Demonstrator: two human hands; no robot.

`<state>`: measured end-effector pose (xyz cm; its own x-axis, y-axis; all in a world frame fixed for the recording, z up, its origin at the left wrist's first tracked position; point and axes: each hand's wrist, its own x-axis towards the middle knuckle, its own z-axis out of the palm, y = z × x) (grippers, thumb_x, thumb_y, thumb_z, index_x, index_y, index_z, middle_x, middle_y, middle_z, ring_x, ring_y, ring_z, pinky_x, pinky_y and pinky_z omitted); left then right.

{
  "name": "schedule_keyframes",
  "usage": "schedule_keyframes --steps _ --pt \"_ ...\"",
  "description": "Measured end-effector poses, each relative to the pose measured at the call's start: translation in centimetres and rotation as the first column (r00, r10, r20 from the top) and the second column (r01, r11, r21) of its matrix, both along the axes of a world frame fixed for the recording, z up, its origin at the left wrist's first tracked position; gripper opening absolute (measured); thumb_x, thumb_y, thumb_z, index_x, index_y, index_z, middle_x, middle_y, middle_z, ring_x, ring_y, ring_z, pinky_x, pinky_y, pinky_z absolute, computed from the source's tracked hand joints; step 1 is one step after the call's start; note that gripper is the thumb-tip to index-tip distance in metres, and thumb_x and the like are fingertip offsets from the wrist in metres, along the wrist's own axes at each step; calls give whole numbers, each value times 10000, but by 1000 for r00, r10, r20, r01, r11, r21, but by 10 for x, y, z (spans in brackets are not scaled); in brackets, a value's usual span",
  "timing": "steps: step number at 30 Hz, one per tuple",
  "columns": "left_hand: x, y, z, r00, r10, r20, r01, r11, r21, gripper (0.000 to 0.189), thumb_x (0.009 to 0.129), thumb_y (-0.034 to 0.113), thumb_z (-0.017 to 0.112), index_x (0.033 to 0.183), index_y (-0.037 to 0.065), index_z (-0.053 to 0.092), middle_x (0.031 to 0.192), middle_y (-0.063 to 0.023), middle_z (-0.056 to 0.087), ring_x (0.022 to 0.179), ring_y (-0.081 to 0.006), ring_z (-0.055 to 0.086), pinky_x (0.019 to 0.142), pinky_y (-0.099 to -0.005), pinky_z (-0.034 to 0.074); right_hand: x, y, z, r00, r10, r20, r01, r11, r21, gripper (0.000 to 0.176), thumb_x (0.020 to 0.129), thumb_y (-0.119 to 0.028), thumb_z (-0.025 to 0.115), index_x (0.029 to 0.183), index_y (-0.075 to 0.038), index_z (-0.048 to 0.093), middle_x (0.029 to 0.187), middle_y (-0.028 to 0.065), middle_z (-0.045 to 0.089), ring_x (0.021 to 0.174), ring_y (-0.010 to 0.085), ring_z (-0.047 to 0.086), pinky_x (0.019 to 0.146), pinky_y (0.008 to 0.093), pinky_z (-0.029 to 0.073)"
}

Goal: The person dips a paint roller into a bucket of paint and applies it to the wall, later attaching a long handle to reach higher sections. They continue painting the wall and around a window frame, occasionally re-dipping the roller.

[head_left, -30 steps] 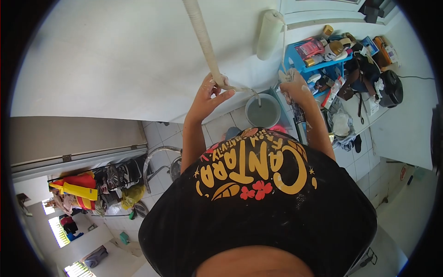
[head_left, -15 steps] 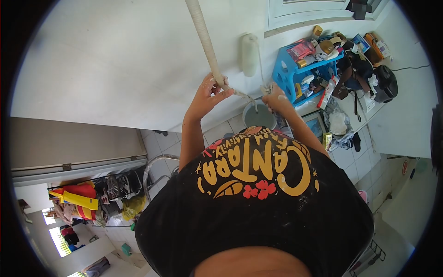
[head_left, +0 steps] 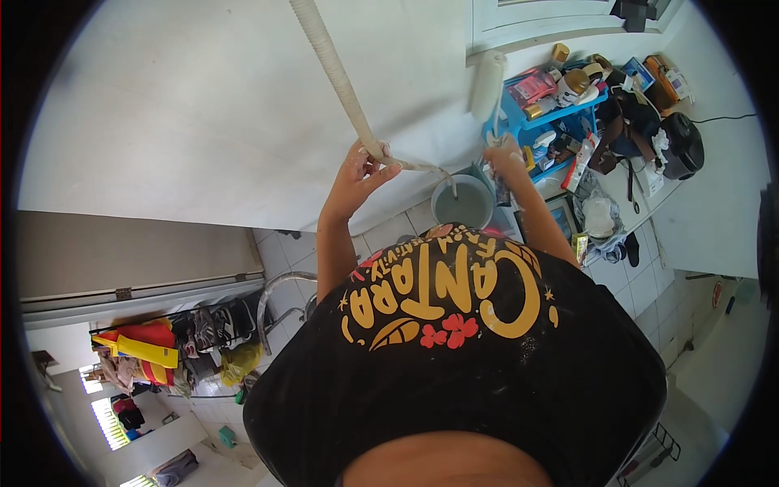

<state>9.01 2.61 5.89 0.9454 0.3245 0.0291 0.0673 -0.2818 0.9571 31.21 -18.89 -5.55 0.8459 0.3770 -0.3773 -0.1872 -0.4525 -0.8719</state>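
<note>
My left hand [head_left: 357,170] is closed around the lower end of a long paint-crusted pole [head_left: 329,69] that runs up and out of view. A thin bent wire [head_left: 426,168] leads from it down toward a grey bucket of paint [head_left: 462,203] on the floor. My right hand [head_left: 505,154] grips the handle of a white paint roller [head_left: 487,85], held upright against the white wall [head_left: 203,105]. My black printed shirt fills the lower middle of the view.
A blue plastic rack [head_left: 560,114] crammed with bottles and tins stands at the right by the wall, with bags, a dark pot [head_left: 682,138] and clutter around it. A metal ladder rail [head_left: 280,296] and a shoe rack [head_left: 178,333] sit on the tiled floor at left.
My right hand has raised the roller back up the wall after bringing it low near the bucket. The pole in my left hand has shifted slightly left.
</note>
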Motion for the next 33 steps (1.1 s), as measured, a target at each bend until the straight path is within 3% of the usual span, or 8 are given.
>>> schedule_keyframes --steps 4,7,9,16,23,28,31,33 --pt "7 3 -1 1000 -10 25 10 1000 3 287 853 149 731 1047 78 532 904 23 454 833 -86 424 746 -237 382 -21 0 6 998 -17 57 17 1000 -2 462 749 -126 632 1138 57 462 692 167 616 487 233 623 422 373 490" --pt "15 9 -1 999 -40 7 40 999 18 278 855 137 726 1047 72 536 907 22 460 838 -90 433 758 -242 385 -60 13 19 989 144 -46 -147 987 -64 473 752 -141 620 1149 56 458 778 217 637 582 296 657 501 393 524" --pt "21 9 2 1000 -19 7 19 999 -46 272 857 125 722 1047 68 536 907 21 468 845 -91 442 760 -243 390 -77 20 17 922 365 128 -347 927 -142 493 754 -160 611 1173 47 454 903 266 642 722 362 677 604 412 546" --pt "17 16 -6 999 -16 39 16 1000 7 271 858 106 716 1055 62 534 903 25 470 852 -85 440 766 -242 392 -72 26 4 960 258 112 -232 951 -204 545 752 -174 620 1214 55 442 977 284 636 816 380 678 645 415 552" --pt "6 5 -17 997 44 70 -36 992 -118 273 838 146 744 1015 69 553 966 20 460 796 -77 388 713 -230 368 -62 18 -5 992 126 1 -125 988 -95 736 750 -150 620 1370 121 328 914 260 650 550 278 658 500 365 534" --pt "15 2 -12 996 -19 86 25 997 -72 292 844 94 726 1059 73 528 1003 21 465 850 -77 402 753 -234 372 -83 29 -4 878 466 106 -425 862 -275 728 766 -208 574 1367 125 336 1152 342 584 1055 423 617 924 458 488" --pt "17 5 -11 997 -25 76 30 997 -68 304 839 98 732 1061 74 527 1015 17 472 838 -80 398 750 -230 368 -86 29 1 894 442 74 -415 879 -234 751 766 -231 571 1402 80 321 1258 363 518 1236 471 471 1071 461 358" --pt "14 4 -8 996 -8 90 9 1000 -7 312 834 118 743 1060 79 531 1013 21 473 819 -84 396 733 -230 369 -83 28 -12 916 390 91 -363 904 -224 728 763 -221 574 1385 72 333 1226 357 538 1199 471 501 1043 460 388"
